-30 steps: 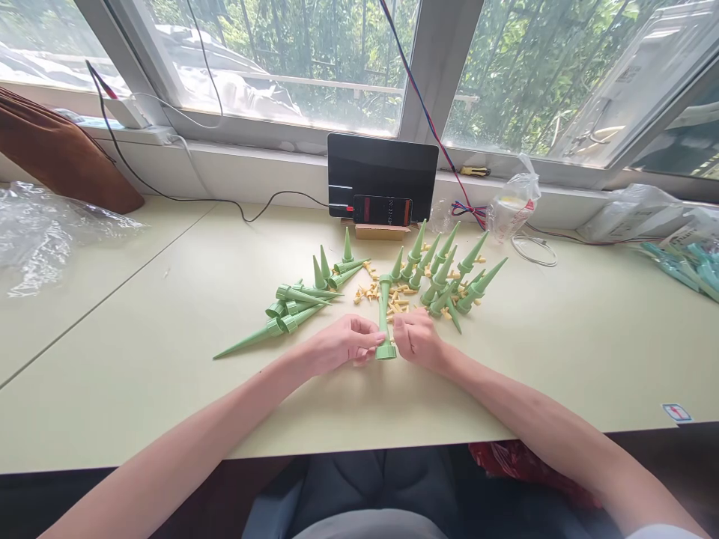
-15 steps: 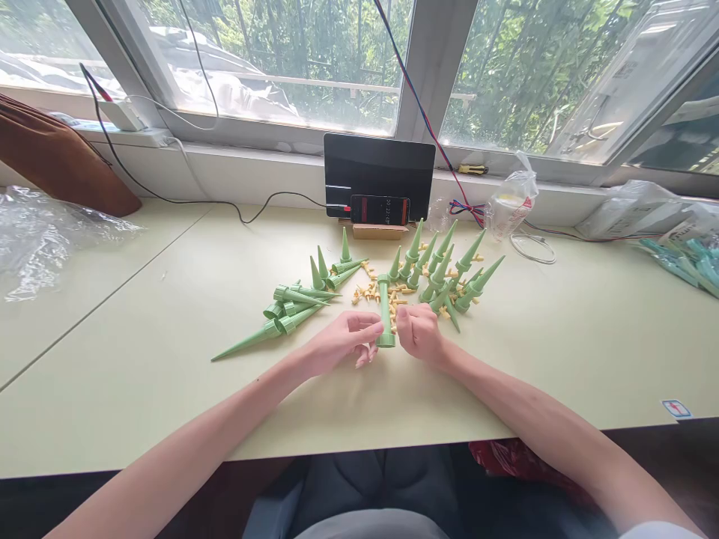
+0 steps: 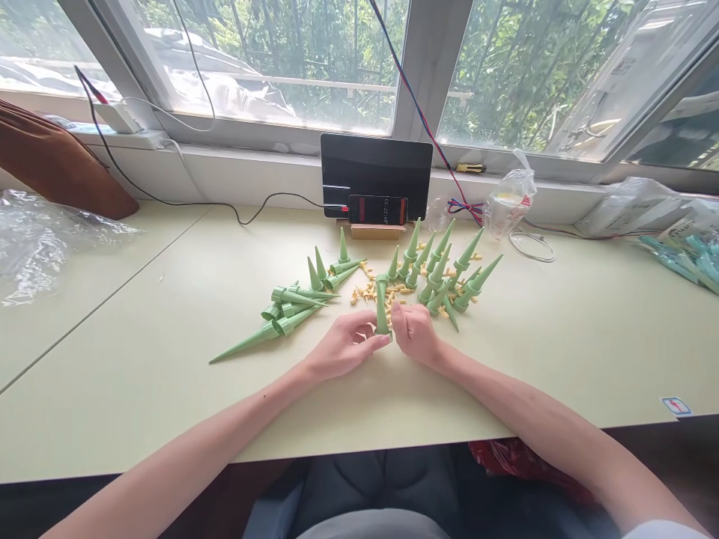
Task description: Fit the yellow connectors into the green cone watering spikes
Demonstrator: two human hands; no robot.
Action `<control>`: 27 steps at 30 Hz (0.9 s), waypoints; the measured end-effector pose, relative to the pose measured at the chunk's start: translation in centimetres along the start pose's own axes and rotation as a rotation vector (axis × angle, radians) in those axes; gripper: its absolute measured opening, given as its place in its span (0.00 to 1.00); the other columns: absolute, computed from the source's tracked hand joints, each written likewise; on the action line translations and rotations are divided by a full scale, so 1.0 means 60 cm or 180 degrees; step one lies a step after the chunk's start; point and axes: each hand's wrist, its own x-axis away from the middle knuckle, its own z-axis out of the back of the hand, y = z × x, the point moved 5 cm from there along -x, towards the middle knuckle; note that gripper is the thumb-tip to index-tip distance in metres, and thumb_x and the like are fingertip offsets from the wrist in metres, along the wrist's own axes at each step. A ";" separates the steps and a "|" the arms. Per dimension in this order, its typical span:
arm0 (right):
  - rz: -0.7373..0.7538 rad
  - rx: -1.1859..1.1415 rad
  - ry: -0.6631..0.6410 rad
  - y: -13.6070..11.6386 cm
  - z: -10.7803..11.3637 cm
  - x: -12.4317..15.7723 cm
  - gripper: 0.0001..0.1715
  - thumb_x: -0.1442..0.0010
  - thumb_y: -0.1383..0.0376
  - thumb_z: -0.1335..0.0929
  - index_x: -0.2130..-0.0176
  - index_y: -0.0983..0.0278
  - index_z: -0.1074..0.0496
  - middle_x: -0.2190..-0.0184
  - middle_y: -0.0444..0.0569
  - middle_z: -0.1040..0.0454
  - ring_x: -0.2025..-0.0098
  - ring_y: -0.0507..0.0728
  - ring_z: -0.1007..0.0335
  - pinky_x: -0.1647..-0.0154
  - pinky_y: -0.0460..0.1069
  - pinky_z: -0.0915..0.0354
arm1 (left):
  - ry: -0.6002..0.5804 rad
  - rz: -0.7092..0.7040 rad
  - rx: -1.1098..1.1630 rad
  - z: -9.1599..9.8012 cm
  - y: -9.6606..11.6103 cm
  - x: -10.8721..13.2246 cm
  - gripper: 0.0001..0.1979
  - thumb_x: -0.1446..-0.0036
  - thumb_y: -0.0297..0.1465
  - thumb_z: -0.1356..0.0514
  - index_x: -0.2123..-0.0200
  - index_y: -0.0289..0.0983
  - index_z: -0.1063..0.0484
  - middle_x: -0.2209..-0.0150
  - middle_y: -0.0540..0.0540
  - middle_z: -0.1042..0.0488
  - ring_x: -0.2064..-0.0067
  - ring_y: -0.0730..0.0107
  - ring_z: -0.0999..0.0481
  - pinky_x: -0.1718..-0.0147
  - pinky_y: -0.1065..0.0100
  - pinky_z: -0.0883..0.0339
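Observation:
My left hand (image 3: 345, 346) is closed on the lower end of a green plastic tube (image 3: 381, 305), its thumb laid across the bottom collar. The tube stands nearly upright and has a wider collar at its top. Just right of it, my right hand (image 3: 416, 334) is curled with the thumb up; what its fingers hold, if anything, is hidden. Behind the tube lies a pile of small yellow plastic valves (image 3: 364, 296). Green cone-shaped watering spikes (image 3: 297, 296) lie and stand to the left. More green spikes (image 3: 437, 271), with yellow valves on their sides, stand at the right.
A phone (image 3: 377, 210) showing a timer leans on a black tablet (image 3: 375, 166) at the back. A black cable (image 3: 225, 203) runs to the phone. Clear plastic wrap (image 3: 50, 247) lies far left, a bagged cup (image 3: 510, 201) back right, and teal items in plastic (image 3: 688, 258) far right.
My left thumb has come down over the tube's lower collar, and that end is now mostly covered. My right hand has moved slightly closer to the tube, thumb raised.

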 end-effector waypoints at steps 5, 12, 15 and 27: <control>-0.0753 -0.0539 -0.0133 0.006 -0.006 -0.005 0.31 0.26 0.60 0.48 0.81 0.60 0.58 0.86 0.38 0.55 0.83 0.47 0.61 0.81 0.47 0.54 | 0.0386 -0.0654 -0.0832 0.008 0.009 0.000 0.09 0.39 0.35 0.39 0.63 0.35 0.24 0.62 0.45 0.28 0.70 0.76 0.31 0.72 0.74 0.32; -0.1641 -0.0964 -0.0327 0.021 -0.020 0.003 0.34 0.29 0.53 0.48 0.84 0.61 0.56 0.88 0.39 0.54 0.84 0.47 0.59 0.82 0.47 0.56 | 0.0849 -0.1642 -0.1645 0.014 0.006 0.006 0.13 0.37 0.28 0.39 0.50 0.41 0.26 0.56 0.44 0.26 0.74 0.80 0.30 0.71 0.72 0.30; -0.1846 -0.1092 -0.0262 0.023 -0.019 0.005 0.35 0.29 0.52 0.46 0.85 0.61 0.55 0.89 0.39 0.53 0.84 0.47 0.58 0.82 0.48 0.56 | 0.0844 -0.1544 -0.1698 0.013 0.006 0.005 0.14 0.37 0.28 0.39 0.48 0.41 0.27 0.55 0.43 0.25 0.73 0.80 0.29 0.72 0.73 0.29; -0.1944 -0.1165 -0.0164 0.027 -0.019 0.010 0.34 0.29 0.57 0.45 0.84 0.59 0.57 0.89 0.39 0.56 0.84 0.48 0.61 0.83 0.48 0.57 | 0.0929 -0.1590 -0.1360 0.023 0.024 0.004 0.06 0.37 0.27 0.41 0.62 0.36 0.24 0.65 0.46 0.25 0.71 0.76 0.28 0.74 0.74 0.33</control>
